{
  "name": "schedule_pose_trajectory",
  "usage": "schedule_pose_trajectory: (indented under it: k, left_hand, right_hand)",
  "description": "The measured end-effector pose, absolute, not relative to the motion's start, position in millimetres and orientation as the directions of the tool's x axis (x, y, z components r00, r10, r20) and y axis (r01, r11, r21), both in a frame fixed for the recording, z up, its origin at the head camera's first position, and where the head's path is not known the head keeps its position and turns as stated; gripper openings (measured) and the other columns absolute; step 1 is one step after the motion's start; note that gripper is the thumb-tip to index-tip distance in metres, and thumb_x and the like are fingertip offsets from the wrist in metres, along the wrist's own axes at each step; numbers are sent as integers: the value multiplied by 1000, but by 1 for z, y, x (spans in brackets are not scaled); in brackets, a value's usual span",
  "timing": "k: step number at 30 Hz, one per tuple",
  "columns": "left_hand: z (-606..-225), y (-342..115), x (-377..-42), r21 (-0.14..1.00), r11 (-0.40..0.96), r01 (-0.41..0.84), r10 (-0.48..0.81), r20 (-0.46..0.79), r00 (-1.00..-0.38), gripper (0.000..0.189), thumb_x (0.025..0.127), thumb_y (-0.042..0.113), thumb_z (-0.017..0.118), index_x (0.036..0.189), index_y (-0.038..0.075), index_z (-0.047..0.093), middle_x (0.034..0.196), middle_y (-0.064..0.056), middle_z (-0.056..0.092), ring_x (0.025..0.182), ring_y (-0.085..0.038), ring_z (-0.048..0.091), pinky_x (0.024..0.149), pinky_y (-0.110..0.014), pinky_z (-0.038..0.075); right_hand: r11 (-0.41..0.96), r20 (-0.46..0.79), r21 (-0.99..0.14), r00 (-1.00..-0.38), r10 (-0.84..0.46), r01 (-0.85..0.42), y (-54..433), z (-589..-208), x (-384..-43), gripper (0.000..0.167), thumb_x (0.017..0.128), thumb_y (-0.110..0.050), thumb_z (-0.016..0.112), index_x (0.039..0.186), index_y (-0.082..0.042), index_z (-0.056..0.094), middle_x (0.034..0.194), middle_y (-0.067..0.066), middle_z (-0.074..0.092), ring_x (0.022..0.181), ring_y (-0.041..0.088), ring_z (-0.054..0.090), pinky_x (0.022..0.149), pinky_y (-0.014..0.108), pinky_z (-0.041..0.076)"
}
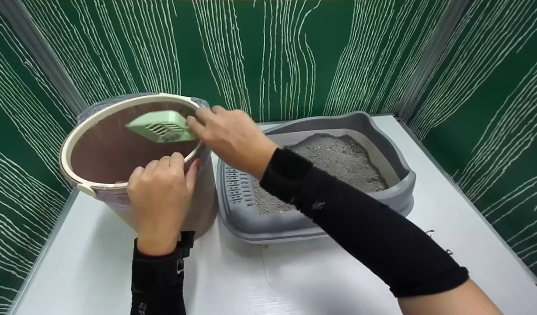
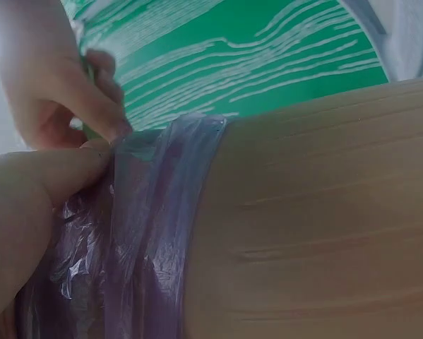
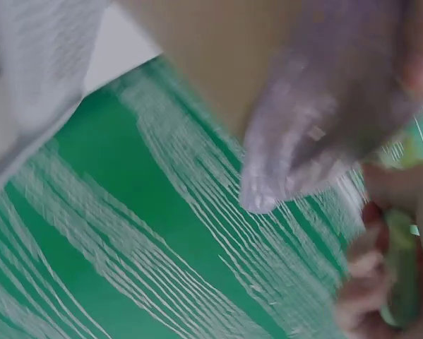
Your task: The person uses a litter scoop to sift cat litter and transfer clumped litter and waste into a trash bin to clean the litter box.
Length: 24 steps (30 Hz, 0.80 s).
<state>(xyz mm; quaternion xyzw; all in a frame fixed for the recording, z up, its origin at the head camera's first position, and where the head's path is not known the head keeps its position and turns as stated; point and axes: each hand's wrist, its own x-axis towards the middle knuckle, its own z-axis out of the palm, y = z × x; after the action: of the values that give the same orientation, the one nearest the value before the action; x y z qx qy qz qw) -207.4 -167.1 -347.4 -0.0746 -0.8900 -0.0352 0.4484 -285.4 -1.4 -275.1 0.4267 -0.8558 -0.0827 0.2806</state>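
Observation:
A light green slotted litter scoop (image 1: pixel 165 127) hangs tilted over the mouth of a trash bin (image 1: pixel 205 203), its slots showing. My right hand (image 1: pixel 233 131) grips its handle close to the rim. In the right wrist view the green handle (image 3: pixel 402 272) lies within curled fingers, partly hidden and blurred. My left hand (image 1: pixel 161 190) holds the near side of the bin's cream rim (image 1: pixel 67 153), fingers over the edge and thumb outside. A thin purplish bag (image 2: pixel 151 233) is folded over the rim, beside the left thumb (image 2: pixel 63 173). The bottom of the bin is hidden.
Right of the bin sits a grey litter box (image 1: pixel 268 227) with high back walls, holding grey litter (image 1: pixel 338 153). Both stand on a white table (image 1: pixel 98 253). Green panels (image 1: pixel 286 57) with white wavy lines enclose the back and sides.

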Motion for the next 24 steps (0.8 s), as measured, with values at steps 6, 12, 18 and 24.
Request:
schedule_pose_trajectory:
  k: [6,12,18,24]
  left_hand:
    - [-348,-167,-209,-11,986,165,107,803,-587,34,99,27,77,88,-3,65,73,-20,67,63,-40,64,57,-47,41]
    - [-349,-167,-209,1,986,169,98,812,-575,42,103,32,72,81,-1,61,68,-19,64,60,-40,61,56,-47,40]
    - [-348,-169,-207,13,986,168,88,812,-577,46,105,35,69,79,-1,60,65,-18,60,58,-39,59,55,-46,39]
    - [-347,-169,-207,19,986,167,82,812,-578,46,105,35,69,78,-1,60,65,-18,60,57,-38,58,55,-45,39]
  right_hand:
    - [603,448,529,-407,-796,-597,-2,-281,-284,49,100,-7,67,148,-7,58,120,8,67,86,21,65,58,28,53]
    - [715,551,78,-568,-612,-694,33,-253,-287,41,111,-10,53,148,6,53,120,16,74,81,22,70,66,29,59]
    - [887,185,-131,-890,-416,-442,100,-217,-294,33,112,-24,56,119,5,69,92,15,71,62,18,57,61,34,57]
    - [953,-477,45,-845,-242,-299,156,-236,-315,77,75,-79,79,94,-5,70,96,11,71,75,23,63,69,40,57]
